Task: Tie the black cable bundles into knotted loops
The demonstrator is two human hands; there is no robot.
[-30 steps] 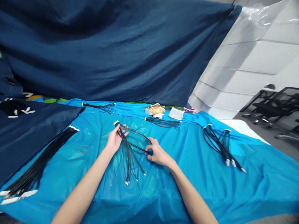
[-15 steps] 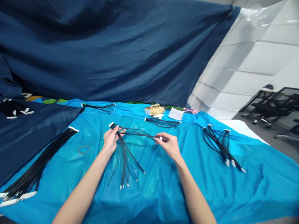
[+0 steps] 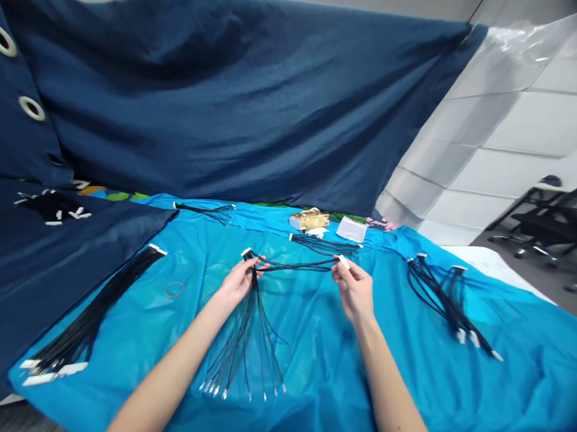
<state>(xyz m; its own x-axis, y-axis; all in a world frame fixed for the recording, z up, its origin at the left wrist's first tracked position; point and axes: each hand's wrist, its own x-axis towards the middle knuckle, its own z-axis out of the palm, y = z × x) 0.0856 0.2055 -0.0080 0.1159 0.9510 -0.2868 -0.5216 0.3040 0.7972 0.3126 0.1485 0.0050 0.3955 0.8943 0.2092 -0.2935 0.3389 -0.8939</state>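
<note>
My left hand [image 3: 238, 282] is closed round the top of a bunch of thin black cables [image 3: 248, 333] whose metal-tipped ends fan out toward me on the bright blue sheet [image 3: 309, 372]. My right hand [image 3: 355, 288] pinches the white connector end of one black cable [image 3: 298, 266], which is stretched nearly taut between my two hands, just above the sheet.
A long bundle of black cables [image 3: 92, 312] lies at the left, another bundle [image 3: 446, 295] at the right, two smaller bundles [image 3: 323, 245] at the back. A rubber band [image 3: 174, 290], a gold packet [image 3: 310, 220] and a white packet [image 3: 351, 229] lie on the sheet. Dark blue cloth [image 3: 227, 97] hangs behind.
My right hand has drawn one cable out of the bunch, up and to the right, until it is stretched. My left hand has lifted the bunch slightly; the view shifted.
</note>
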